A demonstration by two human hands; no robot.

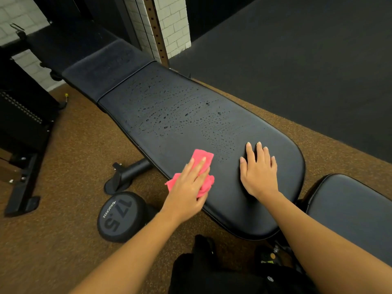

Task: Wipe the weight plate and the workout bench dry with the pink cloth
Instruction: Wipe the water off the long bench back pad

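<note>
The weight (118, 217), a round black one marked 17.5, lies on the floor (63, 158), well to the left of and below the left hand's fingers. Whether it is wet or dry I cannot tell from here.

The left hand (187, 188) lies on the cloth (204, 157) with its fingers fairly straight, pressing it flat against the bench (244, 213) near that edge. A folded pink corner sticks out past the fingertips, and more cloth bunches under the palm.

Past those fingertips, and out to their right, the bench carries many drops (169, 115), spread across its middle and reaching almost to the cloth's far corner. The strip under and behind both hands looks free of drops.

The right hand (259, 172) rests flat on the bench just to the right of the cloth. Its fingers are spread and straight and hold nothing; it seems to be steadying. A few drops sit just beyond its fingertips.

A second pad (350, 211) lies further right; no drops show on it.

By my reading the bench wipe has barely begun: only the near end looks dry, and most of the wet patch is left.
</note>
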